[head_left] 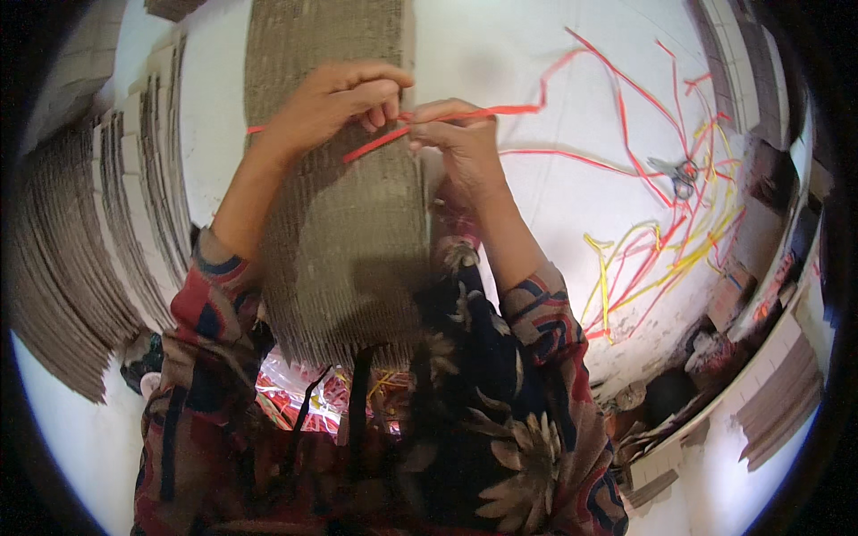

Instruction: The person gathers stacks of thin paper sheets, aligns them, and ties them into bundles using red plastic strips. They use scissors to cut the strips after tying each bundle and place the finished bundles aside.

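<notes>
Lying lengthwise across the lap and out over the white floor (554, 205), a tall stack of flattened cardboard sheets (344, 241) is judged heavy and stiff, best gripped at its edges. Over its top a thin red plastic strap (465, 114) is pinched by the fingers of the left hand (335, 103) and right hand (460, 138); it looks light, flexible and slippery.

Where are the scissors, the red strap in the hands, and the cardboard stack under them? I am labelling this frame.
scissors (681, 172): head view, on the pivot where the blades meet.
red strap (483, 113): head view, on the stretch right of the hands.
cardboard stack (344, 250): head view, on its ribbed top face.
</notes>
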The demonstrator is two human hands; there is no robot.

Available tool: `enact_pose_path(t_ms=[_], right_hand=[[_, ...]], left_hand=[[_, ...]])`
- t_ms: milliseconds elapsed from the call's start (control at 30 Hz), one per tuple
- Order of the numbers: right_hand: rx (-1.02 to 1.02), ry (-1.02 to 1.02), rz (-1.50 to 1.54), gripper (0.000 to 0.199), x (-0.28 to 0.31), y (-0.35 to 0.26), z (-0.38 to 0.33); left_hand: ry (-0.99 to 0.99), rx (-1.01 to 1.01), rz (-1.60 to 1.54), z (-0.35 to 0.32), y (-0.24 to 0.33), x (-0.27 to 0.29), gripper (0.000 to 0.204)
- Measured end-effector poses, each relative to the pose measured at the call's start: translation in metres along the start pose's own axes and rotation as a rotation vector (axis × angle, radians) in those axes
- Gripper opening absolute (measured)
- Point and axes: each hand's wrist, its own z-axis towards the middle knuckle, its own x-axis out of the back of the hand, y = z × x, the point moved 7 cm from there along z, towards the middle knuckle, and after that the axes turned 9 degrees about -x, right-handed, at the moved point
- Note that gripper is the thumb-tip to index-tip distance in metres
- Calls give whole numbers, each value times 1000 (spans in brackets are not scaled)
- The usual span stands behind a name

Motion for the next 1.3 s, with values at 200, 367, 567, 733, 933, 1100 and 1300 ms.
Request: enact_pose_path(t_ms=[200,367,567,733,933,1100,1300], right_hand=[[594,302,-855,11,-28,-28,-12],[376,377,-671,14,-8,-9,-2],[352,322,-438,12,-5,-10,-3],[318,270,-368,8,-8,-15,-4],[62,189,4,30,-1,-22,0],[-208,124,-61,45,4,3,1],[-225,93,85,28,52,32,1]], left_hand=[[-178,-179,567,14,-4,-8,29],[-226,-285,648,20,-7,-11,27],[-225,-289,410,22,-13,-10,18],[-205,-173,279,20,-15,-10,15],[-164,-233,383,18,-8,-9,12],[-60,-461,839,4,1,3,14],[34,-467,1015,-15,4,13,28]])
